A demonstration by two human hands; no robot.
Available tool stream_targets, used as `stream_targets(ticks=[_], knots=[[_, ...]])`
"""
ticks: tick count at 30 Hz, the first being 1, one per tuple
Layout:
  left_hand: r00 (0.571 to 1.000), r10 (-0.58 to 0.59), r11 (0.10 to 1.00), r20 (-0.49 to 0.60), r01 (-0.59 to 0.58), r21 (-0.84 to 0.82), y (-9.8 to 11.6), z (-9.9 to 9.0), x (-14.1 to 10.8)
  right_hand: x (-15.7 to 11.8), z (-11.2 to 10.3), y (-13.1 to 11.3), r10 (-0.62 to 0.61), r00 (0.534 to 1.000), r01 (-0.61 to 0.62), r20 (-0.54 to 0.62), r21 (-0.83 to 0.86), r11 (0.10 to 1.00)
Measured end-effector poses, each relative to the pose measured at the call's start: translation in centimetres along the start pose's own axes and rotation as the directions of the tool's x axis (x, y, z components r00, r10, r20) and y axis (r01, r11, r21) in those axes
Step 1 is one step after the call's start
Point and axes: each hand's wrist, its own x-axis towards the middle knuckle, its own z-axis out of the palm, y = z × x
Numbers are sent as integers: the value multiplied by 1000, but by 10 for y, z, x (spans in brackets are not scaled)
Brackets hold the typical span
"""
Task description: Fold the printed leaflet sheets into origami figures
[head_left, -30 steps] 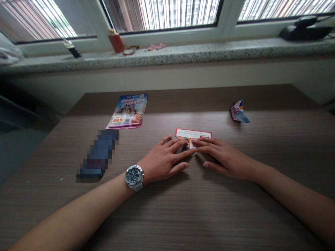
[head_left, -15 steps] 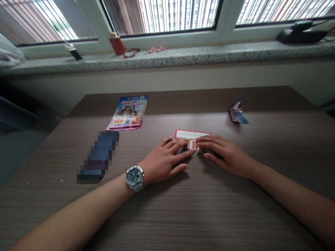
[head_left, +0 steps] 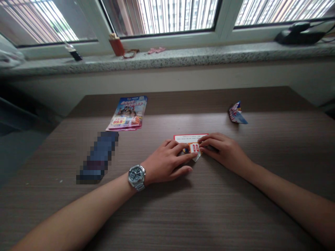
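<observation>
The left grip [head_left: 171,161] is spread and released, fingertips resting on the folded paper [head_left: 193,144], which lies on the bench [head_left: 167,216] between both grips. The right grip [head_left: 222,150] bunches thumb and fingers at the paper's right edge; whether it pinches, I cannot tell. Flyers [head_left: 129,111] lie beyond the left grip, leftward; a folded piece [head_left: 237,114] sits beyond the right grip.

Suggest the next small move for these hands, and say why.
Probably the right hand should fold the right side of the paper inward: it is at that edge, while the left hand, lying partly across the paper, seems placed to steady it.
</observation>
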Motion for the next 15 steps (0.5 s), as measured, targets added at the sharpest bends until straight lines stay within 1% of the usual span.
stream_targets(ticks=[3, 8, 11, 13, 15], knots=[[998, -30, 999, -61, 28, -38, -3, 3, 3, 2, 2, 0, 6, 1000, -7, -9, -12, 1000], [974, -158, 983, -164, 139, -122, -10, 9, 9, 4, 4, -4, -5, 1000, 5, 2, 8, 1000], [944, -264, 965, -201, 257, -60, -12, 9, 9, 5, 5, -7, -7, 1000, 6, 17, 30, 1000], [918, -330, 942, -218, 336, -14, -11, 9, 8, 6, 5, -8, 6, 1000, -6, 4, 26, 1000], [905, -366, 927, -216, 375, 3, -11, 8, 7, 6, 5, -7, 22, 1000, -22, -19, -4, 1000]])
